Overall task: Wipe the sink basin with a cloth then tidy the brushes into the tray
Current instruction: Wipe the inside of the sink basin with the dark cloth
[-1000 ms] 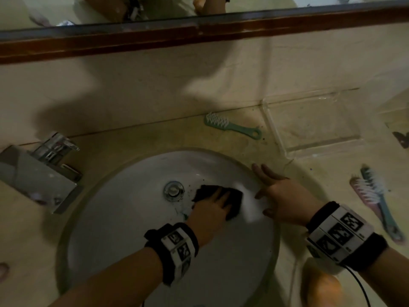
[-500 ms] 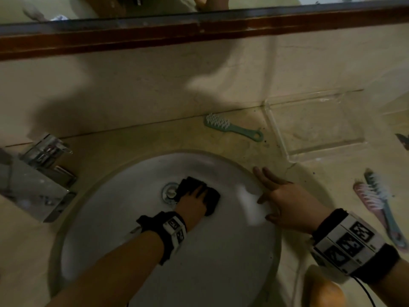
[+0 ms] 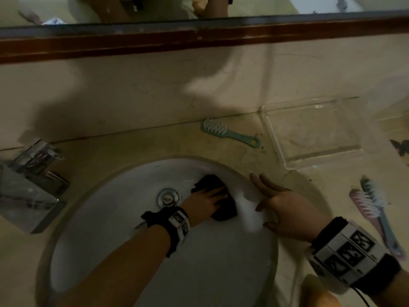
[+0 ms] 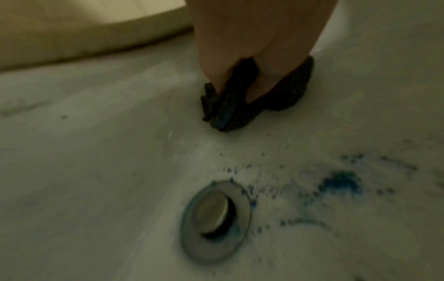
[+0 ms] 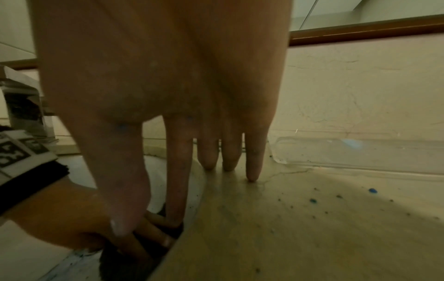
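A dark cloth (image 3: 212,182) (image 4: 230,98) lies on the inner right wall of the white sink basin (image 3: 124,235), pressed flat under my left hand (image 3: 205,199). Blue specks and a smear (image 4: 341,183) sit beside the metal drain (image 3: 167,196) (image 4: 216,220). My right hand (image 3: 278,202) (image 5: 209,148) rests with straight fingers on the basin's right rim and counter. A green brush (image 3: 230,134) lies behind the sink. A pink brush (image 3: 365,207) and a blue brush (image 3: 382,218) lie at the right. The clear tray (image 3: 287,160) (image 5: 360,152) stands at the back right.
A chrome faucet (image 3: 33,178) stands at the left of the sink. The mirror's brown frame (image 3: 199,38) runs along the wall above. Blue specks (image 5: 312,200) dot the beige counter near the tray.
My left hand has slid the cloth from beside the drain back to the right and up the basin wall, close to my right hand. The right hand has stayed on the rim.
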The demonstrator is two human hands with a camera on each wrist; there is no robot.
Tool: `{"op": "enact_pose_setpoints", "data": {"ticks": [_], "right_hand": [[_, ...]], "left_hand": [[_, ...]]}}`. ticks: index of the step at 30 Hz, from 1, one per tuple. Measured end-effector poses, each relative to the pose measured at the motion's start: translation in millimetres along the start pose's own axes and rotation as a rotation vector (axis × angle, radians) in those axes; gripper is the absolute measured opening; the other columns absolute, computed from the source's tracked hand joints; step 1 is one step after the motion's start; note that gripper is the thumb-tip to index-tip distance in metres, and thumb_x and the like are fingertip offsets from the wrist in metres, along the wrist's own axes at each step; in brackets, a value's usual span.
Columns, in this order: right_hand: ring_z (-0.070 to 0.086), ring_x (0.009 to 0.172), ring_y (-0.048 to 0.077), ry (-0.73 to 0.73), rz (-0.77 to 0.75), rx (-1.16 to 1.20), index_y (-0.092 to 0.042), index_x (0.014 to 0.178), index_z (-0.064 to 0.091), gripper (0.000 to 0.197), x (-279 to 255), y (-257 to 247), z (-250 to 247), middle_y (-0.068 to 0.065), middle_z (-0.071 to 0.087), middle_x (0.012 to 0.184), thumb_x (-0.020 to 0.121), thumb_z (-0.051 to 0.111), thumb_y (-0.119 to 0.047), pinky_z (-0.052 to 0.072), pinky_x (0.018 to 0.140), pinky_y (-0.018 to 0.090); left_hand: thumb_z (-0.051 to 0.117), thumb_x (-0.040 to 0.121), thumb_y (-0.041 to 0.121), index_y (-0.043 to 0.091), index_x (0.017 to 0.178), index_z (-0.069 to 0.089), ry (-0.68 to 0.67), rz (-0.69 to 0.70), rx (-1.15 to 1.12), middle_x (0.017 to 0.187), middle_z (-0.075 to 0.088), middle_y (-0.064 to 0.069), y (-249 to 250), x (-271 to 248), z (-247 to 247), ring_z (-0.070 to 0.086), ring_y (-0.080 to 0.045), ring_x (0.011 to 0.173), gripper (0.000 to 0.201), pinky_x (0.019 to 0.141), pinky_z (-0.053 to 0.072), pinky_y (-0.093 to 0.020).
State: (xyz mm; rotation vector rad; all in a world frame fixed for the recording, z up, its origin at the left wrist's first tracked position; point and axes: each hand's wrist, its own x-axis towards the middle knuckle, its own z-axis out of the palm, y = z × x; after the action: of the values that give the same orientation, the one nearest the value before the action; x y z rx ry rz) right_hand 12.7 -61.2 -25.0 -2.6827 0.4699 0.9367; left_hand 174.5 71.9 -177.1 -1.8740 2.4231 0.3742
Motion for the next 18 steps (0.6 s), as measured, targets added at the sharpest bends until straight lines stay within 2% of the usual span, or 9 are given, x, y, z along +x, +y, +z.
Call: {"op": "enact_pose_setpoints", "data": {"ticks": [3, 6, 7, 9, 11, 12, 13, 15, 18], "right_hand": [[-0.011, 0.148, 0.010, -0.004, -0.004, 0.011, -0.023, 0.120, 0.061, 0.037, -1.8, 1.6, -1.4, -0.014, -0.031, 0.141, 0.085, 0.060, -0.035, 0.035, 0.113, 0.033], [-0.010, 0.148, 0.010, -0.004, -0.004, 0.009, -0.023, 0.119, 0.062, 0.036, -2.1, 1.2, -0.6, -0.016, -0.030, 0.141, 0.085, 0.061, -0.035, 0.034, 0.114, 0.034], [-0.010, 0.148, 0.010, -0.002, -0.005, 0.010, -0.023, 0.119, 0.062, 0.036, -2.0, 1.3, -0.8, -0.015, -0.030, 0.141, 0.085, 0.061, -0.034, 0.035, 0.113, 0.035], [-0.009, 0.148, 0.010, -0.007, -0.002, 0.011, -0.023, 0.119, 0.062, 0.036, -1.9, 0.5, -1.7, -0.014, -0.030, 0.141, 0.084, 0.062, -0.035, 0.036, 0.112, 0.035], [-0.008, 0.148, 0.010, -0.010, 0.002, 0.007, -0.022, 0.118, 0.062, 0.037, -1.9, -0.1, -2.6, -0.014, -0.031, 0.140, 0.084, 0.062, -0.035, 0.035, 0.113, 0.035], [-0.008, 0.149, 0.010, -0.008, 0.002, 0.008, -0.022, 0.118, 0.062, 0.037, -2.0, -0.1, -2.7, -0.014, -0.031, 0.140, 0.084, 0.062, -0.035, 0.035, 0.113, 0.035], [-0.008, 0.148, 0.010, -0.008, 0.002, 0.010, -0.022, 0.118, 0.062, 0.037, -2.0, -0.1, -2.6, -0.014, -0.031, 0.140, 0.084, 0.062, -0.035, 0.036, 0.113, 0.035], [-0.008, 0.148, 0.010, -0.009, 0.003, 0.006, -0.022, 0.118, 0.062, 0.036, -2.3, -0.2, -2.8, -0.014, -0.032, 0.140, 0.084, 0.062, -0.035, 0.036, 0.112, 0.035], [-0.008, 0.148, 0.010, -0.006, 0.001, -0.005, -0.024, 0.119, 0.061, 0.036, -3.4, -1.4, -2.4, -0.014, -0.029, 0.147, 0.085, 0.061, -0.035, 0.035, 0.113, 0.034]], "left_hand": [[0.063, 0.060, 0.024, 0.017, 0.078, 0.082, -0.063, -0.210, -0.016, 0.093, 0.079, -0.002, -17.4, -10.2, 8.6, 0.077, -0.021, 0.085, 0.027, 0.059, 0.063, -0.033], [0.070, 0.048, 0.019, 0.007, 0.079, 0.080, -0.043, -0.429, -0.092, 0.087, 0.079, -0.014, -25.1, -21.9, 15.9, 0.077, -0.025, 0.076, 0.035, 0.059, 0.061, -0.035], [0.075, 0.052, 0.016, 0.002, 0.085, 0.079, -0.044, -0.496, -0.109, 0.094, 0.077, -0.020, -26.5, -25.4, 14.3, 0.076, -0.030, 0.083, 0.036, 0.066, 0.061, -0.037], [0.080, 0.071, 0.015, -0.005, 0.110, 0.070, -0.120, -0.595, -0.132, 0.123, 0.063, -0.030, -25.3, -31.0, 7.2, 0.064, -0.036, 0.114, 0.046, 0.093, 0.054, -0.038], [0.060, 0.092, 0.013, -0.004, 0.137, 0.047, -0.147, -0.614, -0.172, 0.149, 0.039, -0.024, -23.3, -34.0, 0.7, 0.042, -0.031, 0.138, 0.050, 0.114, 0.035, -0.034], [0.047, 0.099, 0.013, 0.001, 0.144, 0.037, -0.213, -0.618, -0.227, 0.155, 0.031, -0.017, -22.0, -35.2, -9.5, 0.034, -0.028, 0.142, 0.047, 0.118, 0.029, -0.034], [0.040, 0.101, 0.012, 0.007, 0.146, 0.036, -0.225, -0.604, -0.278, 0.155, 0.031, -0.012, -21.9, -37.5, -17.4, 0.034, -0.025, 0.142, 0.045, 0.118, 0.028, -0.034], [0.039, 0.100, 0.009, 0.012, 0.146, 0.038, -0.117, -0.581, -0.331, 0.155, 0.032, -0.007, -26.5, -40.1, -33.4, 0.036, -0.022, 0.141, 0.045, 0.117, 0.029, -0.030], [0.045, 0.092, -0.007, 0.008, 0.139, 0.047, 0.079, -0.520, -0.351, 0.152, 0.037, -0.016, -13.0, -50.7, -59.6, 0.041, -0.033, 0.138, 0.050, 0.111, 0.039, -0.040]]}}
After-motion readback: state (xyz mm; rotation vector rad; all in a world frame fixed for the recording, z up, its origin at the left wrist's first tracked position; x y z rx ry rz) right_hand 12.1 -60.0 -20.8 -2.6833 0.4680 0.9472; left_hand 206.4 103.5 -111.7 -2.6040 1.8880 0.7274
